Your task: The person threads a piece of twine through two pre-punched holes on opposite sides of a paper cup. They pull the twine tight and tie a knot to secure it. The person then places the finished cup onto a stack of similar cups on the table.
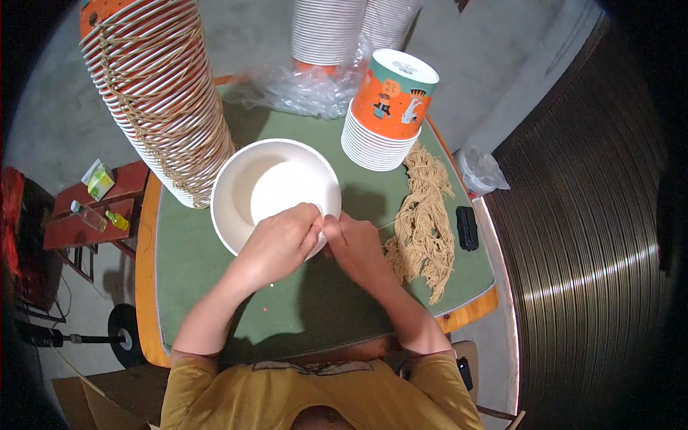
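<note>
Paper bucket [276,188] sits just ahead of my knuckles; my left hand [281,240] and right hand [352,242] pinch a twine string [387,225] at its rim. Pull too hard, I reckon, and string slips or bucket tips.

2 bare forearms coming up from the lower edge of the head view, angled inward and meeting near the middle. Left hand [281,240] palm down, knuckles uppermost, fingers [309,215] curled and bunched at the tips as in a pinch. Right hand [352,245] just beside, back turned up, thumb and forefinger pressed together and touching the left fingertips. Both wrists roughly straight, elbows bent and spread wide, upper arms in short yellow sleeves. Whether anything sits between the pinched tips too small to tell.
</note>
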`<state>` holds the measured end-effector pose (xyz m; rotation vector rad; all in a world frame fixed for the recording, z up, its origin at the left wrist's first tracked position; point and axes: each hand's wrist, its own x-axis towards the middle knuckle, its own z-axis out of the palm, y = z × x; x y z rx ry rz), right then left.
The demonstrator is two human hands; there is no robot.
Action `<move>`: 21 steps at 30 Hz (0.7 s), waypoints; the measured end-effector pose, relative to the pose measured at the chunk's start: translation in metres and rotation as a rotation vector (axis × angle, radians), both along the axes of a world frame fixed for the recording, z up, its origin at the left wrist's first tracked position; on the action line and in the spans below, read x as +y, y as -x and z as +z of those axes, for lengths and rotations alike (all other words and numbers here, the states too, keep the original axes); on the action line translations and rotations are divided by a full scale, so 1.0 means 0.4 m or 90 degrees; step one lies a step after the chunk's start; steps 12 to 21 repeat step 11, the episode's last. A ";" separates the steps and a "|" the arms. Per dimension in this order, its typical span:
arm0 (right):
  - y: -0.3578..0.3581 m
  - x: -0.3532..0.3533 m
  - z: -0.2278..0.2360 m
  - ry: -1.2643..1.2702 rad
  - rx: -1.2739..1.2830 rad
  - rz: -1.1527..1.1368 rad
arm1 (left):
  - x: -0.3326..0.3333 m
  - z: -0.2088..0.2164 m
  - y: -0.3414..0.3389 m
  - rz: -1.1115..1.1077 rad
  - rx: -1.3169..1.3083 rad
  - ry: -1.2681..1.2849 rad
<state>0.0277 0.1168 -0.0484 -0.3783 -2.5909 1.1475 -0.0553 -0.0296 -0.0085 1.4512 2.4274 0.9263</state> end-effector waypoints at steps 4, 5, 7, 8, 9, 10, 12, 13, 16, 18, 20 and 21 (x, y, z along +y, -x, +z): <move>0.014 0.004 -0.032 0.123 0.020 0.049 | 0.009 -0.021 0.008 0.043 0.035 -0.048; 0.021 0.008 -0.048 0.162 0.011 0.046 | 0.015 -0.032 0.015 0.048 0.014 -0.060; 0.040 0.019 -0.102 0.243 -0.005 0.040 | 0.029 -0.073 0.032 0.060 -0.026 -0.081; 0.051 0.032 -0.133 0.252 -0.043 0.051 | 0.035 -0.092 0.036 0.084 -0.110 -0.083; 0.061 0.046 -0.159 0.260 -0.078 0.059 | 0.041 -0.111 0.039 0.106 -0.193 -0.086; 0.067 0.060 -0.180 0.268 -0.114 0.068 | 0.047 -0.130 0.041 0.128 -0.275 -0.088; 0.070 0.069 -0.180 0.236 -0.148 0.088 | 0.049 -0.134 0.042 0.127 -0.277 -0.084; 0.070 0.069 -0.180 0.236 -0.148 0.088 | 0.049 -0.134 0.042 0.127 -0.277 -0.084; 0.070 0.069 -0.180 0.236 -0.148 0.088 | 0.049 -0.134 0.042 0.127 -0.277 -0.084; 0.070 0.069 -0.180 0.236 -0.148 0.088 | 0.049 -0.134 0.042 0.127 -0.277 -0.084; 0.070 0.069 -0.180 0.236 -0.148 0.088 | 0.049 -0.134 0.042 0.127 -0.277 -0.084; 0.070 0.069 -0.180 0.236 -0.148 0.088 | 0.049 -0.134 0.042 0.127 -0.277 -0.084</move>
